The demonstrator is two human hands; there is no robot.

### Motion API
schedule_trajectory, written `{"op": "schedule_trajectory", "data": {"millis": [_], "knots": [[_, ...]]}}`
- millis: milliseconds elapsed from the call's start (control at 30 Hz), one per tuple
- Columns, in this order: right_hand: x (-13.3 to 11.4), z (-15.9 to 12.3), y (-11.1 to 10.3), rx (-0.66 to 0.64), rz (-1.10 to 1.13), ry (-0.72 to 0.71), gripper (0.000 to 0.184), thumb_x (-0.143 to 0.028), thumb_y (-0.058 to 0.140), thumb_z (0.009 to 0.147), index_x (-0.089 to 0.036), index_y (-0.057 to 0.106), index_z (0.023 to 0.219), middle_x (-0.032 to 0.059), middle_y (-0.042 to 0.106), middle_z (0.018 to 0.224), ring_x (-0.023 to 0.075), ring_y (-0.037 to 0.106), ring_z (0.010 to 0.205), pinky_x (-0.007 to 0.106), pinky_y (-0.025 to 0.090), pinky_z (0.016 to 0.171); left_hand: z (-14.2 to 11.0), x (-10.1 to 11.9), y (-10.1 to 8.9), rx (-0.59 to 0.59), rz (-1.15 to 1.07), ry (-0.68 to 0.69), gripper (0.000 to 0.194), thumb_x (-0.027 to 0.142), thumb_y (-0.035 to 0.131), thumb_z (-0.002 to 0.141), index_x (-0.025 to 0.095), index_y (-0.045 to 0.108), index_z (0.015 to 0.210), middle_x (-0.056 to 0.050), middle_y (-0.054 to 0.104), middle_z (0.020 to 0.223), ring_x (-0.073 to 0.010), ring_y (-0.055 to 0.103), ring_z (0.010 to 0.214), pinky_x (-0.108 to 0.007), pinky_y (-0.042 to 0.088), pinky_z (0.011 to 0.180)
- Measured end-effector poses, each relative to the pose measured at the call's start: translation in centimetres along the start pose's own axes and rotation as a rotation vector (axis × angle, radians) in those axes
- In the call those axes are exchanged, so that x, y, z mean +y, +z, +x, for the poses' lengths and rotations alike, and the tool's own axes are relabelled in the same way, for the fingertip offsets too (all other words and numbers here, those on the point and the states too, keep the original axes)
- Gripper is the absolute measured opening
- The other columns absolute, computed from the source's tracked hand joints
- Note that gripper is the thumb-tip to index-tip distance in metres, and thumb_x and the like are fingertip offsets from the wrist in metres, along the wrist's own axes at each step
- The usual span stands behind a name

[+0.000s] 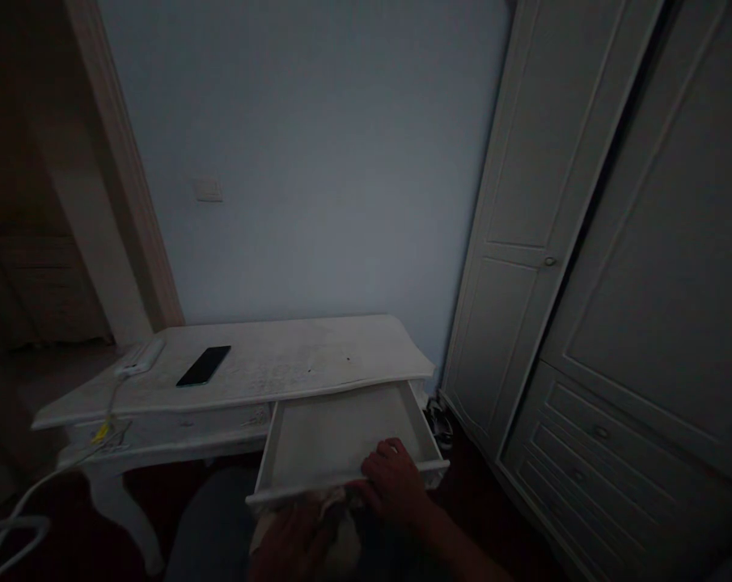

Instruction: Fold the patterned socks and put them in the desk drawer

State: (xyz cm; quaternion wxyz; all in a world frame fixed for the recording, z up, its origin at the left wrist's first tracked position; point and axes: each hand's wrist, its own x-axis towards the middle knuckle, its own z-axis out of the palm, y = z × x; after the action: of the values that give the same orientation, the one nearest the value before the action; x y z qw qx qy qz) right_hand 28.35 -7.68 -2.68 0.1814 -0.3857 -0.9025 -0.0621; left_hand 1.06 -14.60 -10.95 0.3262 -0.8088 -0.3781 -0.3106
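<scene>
A shallow white drawer is pulled out from the right side of a worn white table; its inside looks bare. The fingers of my right hand curl over the top edge of the drawer front, towards its right end. Below the front edge, my left hand is pressed around a pale, bunched cloth with dark patches. Dim light blurs the left fingers, and part of the cloth is hidden behind the hand.
A dark phone and a white power strip lie on the table's left side. A white cable trails off the left. A white wardrobe stands at right, with dark objects on the floor beside it.
</scene>
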Motion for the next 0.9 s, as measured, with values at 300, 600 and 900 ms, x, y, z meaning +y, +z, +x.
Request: {"op": "schedule_trajectory", "data": {"millis": [300, 600, 900], "knots": [[9.6, -7.7, -4.7, 0.037, -0.006, 0.078, 0.032, -0.04, 0.063, 0.104, -0.027, 0.07, 0.132, 0.0125, 0.064, 0.149, 0.0324, 0.055, 0.135, 0.054, 0.041, 0.113, -1.0, -1.0, -0.8, -0.037, 0.027, 0.01, 0.036, 0.021, 0.062, 0.092, 0.044, 0.076, 0.116, 0.002, 0.081, 0.112, -0.0204, 0.073, 0.101, -0.032, 0.054, 0.099], [9.8, -8.2, -4.6, 0.091, 0.075, 0.172, 0.022, -0.035, 0.059, 0.106, -0.029, 0.079, 0.112, 0.0106, 0.064, 0.146, 0.0293, 0.057, 0.133, 0.048, 0.05, 0.11, 9.8, 4.4, -0.6, 0.021, -0.142, 0.113, 0.024, 0.026, 0.058, 0.104, 0.031, 0.074, 0.121, -0.006, 0.08, 0.114, -0.02, 0.074, 0.093, -0.033, 0.058, 0.083], [8.3, -9.4, -6.9, 0.61, 0.6, 0.673, 0.054, -0.064, 0.041, 0.107, -0.023, 0.069, 0.086, 0.005, 0.068, 0.082, 0.0234, 0.063, 0.078, 0.035, 0.057, 0.073, 19.7, 7.5, -2.9, 0.266, -0.327, 0.01, 0.036, 0.021, 0.061, 0.099, 0.033, 0.064, 0.133, -0.004, 0.077, 0.115, -0.0211, 0.07, 0.104, -0.037, 0.05, 0.096]]}}
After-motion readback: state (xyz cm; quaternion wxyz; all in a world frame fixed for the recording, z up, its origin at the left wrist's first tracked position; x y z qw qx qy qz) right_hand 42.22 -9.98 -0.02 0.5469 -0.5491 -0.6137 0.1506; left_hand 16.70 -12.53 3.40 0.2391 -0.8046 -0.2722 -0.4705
